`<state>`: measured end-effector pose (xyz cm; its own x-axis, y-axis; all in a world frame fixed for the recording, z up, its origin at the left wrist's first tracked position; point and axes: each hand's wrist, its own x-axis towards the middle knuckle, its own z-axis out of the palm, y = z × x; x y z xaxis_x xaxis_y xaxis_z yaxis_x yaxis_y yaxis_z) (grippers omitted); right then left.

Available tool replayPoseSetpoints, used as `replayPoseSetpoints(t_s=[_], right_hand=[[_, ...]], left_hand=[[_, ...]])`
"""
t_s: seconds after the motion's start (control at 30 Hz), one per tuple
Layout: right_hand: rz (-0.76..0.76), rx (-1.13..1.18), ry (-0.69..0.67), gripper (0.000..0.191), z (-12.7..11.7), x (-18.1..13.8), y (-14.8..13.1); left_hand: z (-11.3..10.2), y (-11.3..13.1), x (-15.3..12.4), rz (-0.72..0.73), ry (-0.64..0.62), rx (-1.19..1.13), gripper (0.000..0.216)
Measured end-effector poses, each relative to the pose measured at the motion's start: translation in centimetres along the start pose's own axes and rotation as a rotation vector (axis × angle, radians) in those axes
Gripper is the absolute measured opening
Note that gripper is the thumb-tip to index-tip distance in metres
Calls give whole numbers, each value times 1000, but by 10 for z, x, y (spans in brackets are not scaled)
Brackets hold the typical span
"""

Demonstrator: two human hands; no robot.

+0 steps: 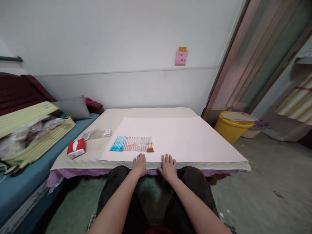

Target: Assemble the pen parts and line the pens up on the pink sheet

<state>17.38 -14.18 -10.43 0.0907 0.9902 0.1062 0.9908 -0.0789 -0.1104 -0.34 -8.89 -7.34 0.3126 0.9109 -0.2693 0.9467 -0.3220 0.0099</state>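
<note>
My left hand (139, 165) rests palm down on the near edge of the table, its fingertips on a large pale pink sheet (185, 139). To the right, my right hand (168, 166) lies flat on the same edge, fingers a little apart. Neither hand holds anything. Just beyond my left hand, a row of pens lies side by side on the sheet. Blue pens (118, 143) are at the left end, pale pinkish pens (133, 144) in the middle, and pens with brown ends (150, 145) at the right end.
Left of the sheet are a red tissue pack (76, 148), a clear plastic bag (96, 133) and a small white item (107, 132). A blue-covered bed (36, 162) with a yellow bag (36, 156) stands at the left. At the right is a yellow bucket (227, 128).
</note>
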Motion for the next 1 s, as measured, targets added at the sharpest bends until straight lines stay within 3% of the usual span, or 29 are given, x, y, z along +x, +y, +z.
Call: replayPoseSetpoints(t_s=[0.6, 0.77, 1.0], right_hand=[[24, 31, -38, 73, -13, -1, -5], [-34, 37, -44, 70, -14, -2, -11], [-59, 34, -109, 65, -21, 2, -12]], left_hand=[[-4, 4, -3, 15, 42, 53, 100], [-4, 7, -6, 41, 119, 81, 92], [-27, 13, -8, 56, 113, 39, 73]])
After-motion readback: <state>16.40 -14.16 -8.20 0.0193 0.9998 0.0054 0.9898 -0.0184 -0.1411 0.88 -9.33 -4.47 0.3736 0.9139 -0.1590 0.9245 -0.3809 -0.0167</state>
